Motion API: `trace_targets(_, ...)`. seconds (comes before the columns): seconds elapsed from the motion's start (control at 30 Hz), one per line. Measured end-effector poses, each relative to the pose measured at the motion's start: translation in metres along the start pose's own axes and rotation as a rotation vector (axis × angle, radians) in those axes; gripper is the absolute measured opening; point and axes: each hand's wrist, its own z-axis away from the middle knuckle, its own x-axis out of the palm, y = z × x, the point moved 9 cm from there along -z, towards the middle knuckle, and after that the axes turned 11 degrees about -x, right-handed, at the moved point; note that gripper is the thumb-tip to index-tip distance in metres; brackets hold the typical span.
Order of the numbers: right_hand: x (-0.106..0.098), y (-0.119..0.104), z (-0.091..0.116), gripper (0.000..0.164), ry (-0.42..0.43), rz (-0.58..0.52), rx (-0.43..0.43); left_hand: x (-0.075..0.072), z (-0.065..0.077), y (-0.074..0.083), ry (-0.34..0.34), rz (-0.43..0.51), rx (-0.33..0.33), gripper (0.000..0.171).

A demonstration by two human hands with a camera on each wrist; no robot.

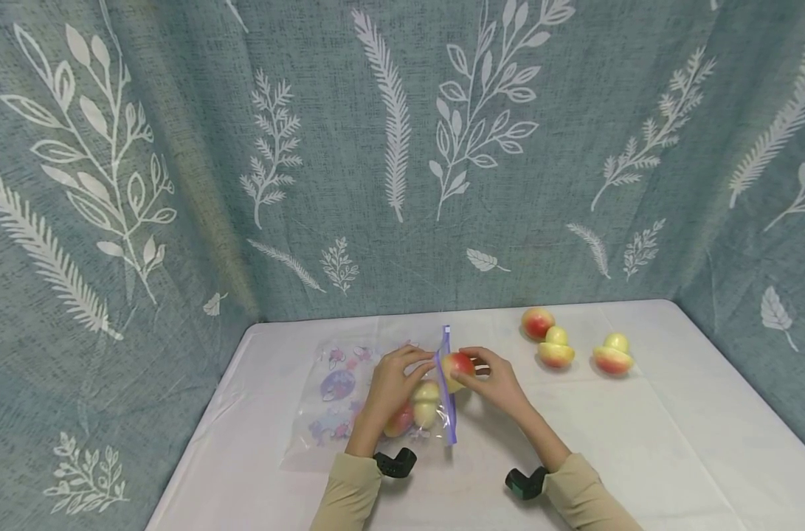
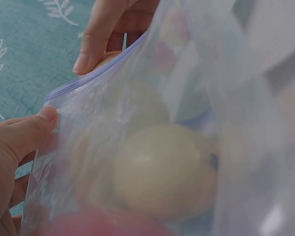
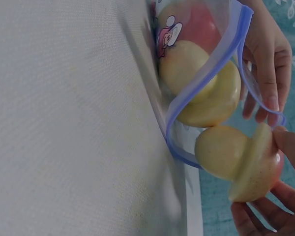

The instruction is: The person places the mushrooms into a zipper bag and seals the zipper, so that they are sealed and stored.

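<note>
Bag [image 1: 339,385]: thin clear plastic film, wrinkled and glossy, pink and purple cartoon prints, flat on the tabletop [image 1: 243,442] at its far end, propped up at the mouth. Purple zip strip [image 1: 450,420] edges the mouth, stiff and smooth, bowed apart into two lips in the right wrist view. Tabletop is white, fine woven texture. Curtain [image 1: 336,147] behind: blue-green, coarse weave look, white leaf and sprig prints.

Held fruit piece [image 3: 258,169]: smooth, mushroom-shaped, a pale yellow ball joined to a wider half-dome. Dome is yellow with fine speckles near the flat side, blushing to red on the outside, slight sheen. It sits right at the bag mouth, ball end facing the bagged pieces; can't tell if it touches the strip.

Right grip [image 1: 498,382] holds that piece by the dome, thumb on one side, fingers curled on the other. Left grip [image 1: 390,380] pinches the bag edge by the strip.

Bagged pieces [image 1: 426,413]: same yellow and red, a pale one and a red one easiest to make out; hazy through film in the left wrist view. Loose pieces [image 1: 612,360]: three, at the right rear, two ball-up, one showing its red dome.
</note>
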Motion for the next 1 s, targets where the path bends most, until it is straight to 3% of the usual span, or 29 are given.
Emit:
trace_targets(0.27, 0.006, 0.001, -0.002, 0.043, -0.009, -0.022, -0.001, 0.000, 0.000, 0.000, -0.001, -0.014, -0.001, 0.023)
trace_targets(0.53, 0.005, -0.033, -0.003, 0.042, -0.023, -0.118, -0.019, 0.000, 0.000, 0.002, -0.006, -0.017, 0.009, 0.023)
trace_targets(0.63, 0.006, -0.035, -0.003, 0.042, -0.027, -0.124, -0.004, 0.000, 0.000, 0.002, -0.008, -0.014, 0.012, 0.023)
trace_targets(0.9, 0.010, -0.028, -0.004, 0.041, -0.015, -0.129, -0.007, 0.000, 0.000, 0.000, -0.011, 0.007, -0.004, 0.023)
trace_targets(1.0, 0.014, -0.014, -0.004, 0.041, -0.009, -0.122, 0.013, 0.000, 0.000, 0.000, -0.009, 0.012, -0.002, 0.022)
